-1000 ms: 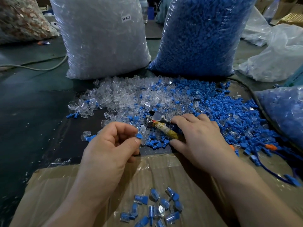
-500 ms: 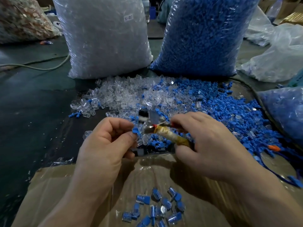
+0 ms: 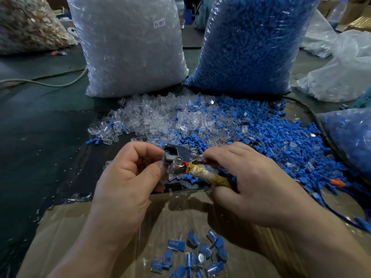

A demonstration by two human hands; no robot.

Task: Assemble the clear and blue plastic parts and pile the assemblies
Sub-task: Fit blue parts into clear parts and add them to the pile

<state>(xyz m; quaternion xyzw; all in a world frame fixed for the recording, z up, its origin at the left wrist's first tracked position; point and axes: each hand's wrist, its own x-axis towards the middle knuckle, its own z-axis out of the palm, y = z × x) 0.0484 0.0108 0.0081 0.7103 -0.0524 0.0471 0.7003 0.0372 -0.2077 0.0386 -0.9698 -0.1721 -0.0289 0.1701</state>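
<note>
A: Status on the assembly job?
B: We're early. We see only a small pile of assemblies (image 3: 192, 255) on the cardboard (image 3: 80, 227), nearest us. Some overlap, so we give no exact count.
A: Loose stock?
B: Big. Clear parts (image 3: 152, 119) are spread over the desk (image 3: 40, 137) beyond the hands. Blue parts (image 3: 281, 137) lie to their right, and the two are mixed where they meet. Behind them stand a full clear bag (image 3: 128, 47) and a full blue bag (image 3: 251, 43). We judge nearly all of the job is left.
A: Hands?
B: Right hand (image 3: 251, 181) has its fingers curled round the taped handle of the tool (image 3: 180, 163). Left hand (image 3: 124, 177) is curled too, thumb and forefinger pinching at the tool's metal head. Both sit over the near edge of the loose parts.
A: Is a part in the head?
B: We can't tell. The left fingers cover that spot, and no blue or clear piece shows between them.
A: So which step do we call it?
B: Our read is loading or pressing one unit in the tool. Not confirmed.
A: What's left for this unit?
B: If one is in there, we need it pressed, then dropped on the pile. The pile is just below the hands, toward us, so it's a short move.
A: Risks?
B: The parts are small and easy to fumble. Loose blue and clear pieces lie right under the tool, so a dropped unit could get lost among them.
</note>
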